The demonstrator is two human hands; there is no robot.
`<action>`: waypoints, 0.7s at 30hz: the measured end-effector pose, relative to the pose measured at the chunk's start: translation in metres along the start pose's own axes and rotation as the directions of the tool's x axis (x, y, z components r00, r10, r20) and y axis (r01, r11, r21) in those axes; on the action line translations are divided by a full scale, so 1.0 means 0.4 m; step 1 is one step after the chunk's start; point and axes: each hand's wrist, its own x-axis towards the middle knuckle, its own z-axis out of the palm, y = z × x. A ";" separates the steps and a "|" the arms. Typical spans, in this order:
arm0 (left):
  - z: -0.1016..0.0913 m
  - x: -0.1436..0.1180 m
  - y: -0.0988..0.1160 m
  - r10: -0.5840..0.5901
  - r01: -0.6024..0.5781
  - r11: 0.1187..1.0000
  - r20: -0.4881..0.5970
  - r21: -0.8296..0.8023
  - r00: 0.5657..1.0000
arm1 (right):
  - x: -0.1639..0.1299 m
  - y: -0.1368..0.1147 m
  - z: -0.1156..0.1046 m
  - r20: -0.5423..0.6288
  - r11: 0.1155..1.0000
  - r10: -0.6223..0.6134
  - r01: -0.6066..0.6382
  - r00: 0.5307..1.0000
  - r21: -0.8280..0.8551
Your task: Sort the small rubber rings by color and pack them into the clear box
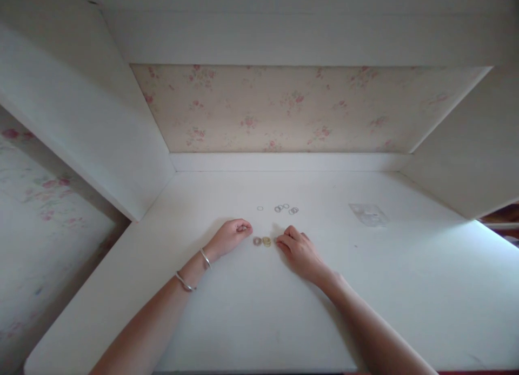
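Note:
My left hand [230, 236] rests on the white desk [251, 310] with its fingers curled in; something small and grey seems pinched at the fingertips, too small to name. My right hand [297, 250] lies palm down, fingertips touching the desk right beside two small rings: a brownish ring [257, 241] and a gold ring [266, 241]. These sit between the two hands. Farther back lies a loose cluster of thin silver rings [286, 208], with a single silver ring [260, 208] apart to their left. Two bangles circle my left wrist.
A small clear plastic bag [368, 214] lies flat at the back right of the desk. White side panels [93, 126] close the desk in on the left and right, and floral wallpaper [292, 110] backs it.

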 end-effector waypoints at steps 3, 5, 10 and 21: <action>0.005 0.032 0.014 0.018 -0.018 0.999 -0.019 0.049 1.000 | -0.006 0.010 -0.016 -0.072 0.997 0.039 -0.034 0.997 0.069; 0.019 0.063 0.039 0.076 -0.075 0.987 0.000 0.140 0.997 | -0.010 0.022 -0.027 -0.152 0.990 0.104 -0.088 0.983 0.112; 0.077 0.163 0.128 0.202 -0.220 0.874 0.088 0.434 0.975 | -0.014 0.056 -0.042 -0.240 0.970 0.229 -0.200 0.943 0.140; 0.150 0.294 0.167 0.062 -0.144 0.659 0.137 0.738 0.989 | -0.011 0.077 -0.033 -0.191 0.966 0.256 -0.242 0.948 0.093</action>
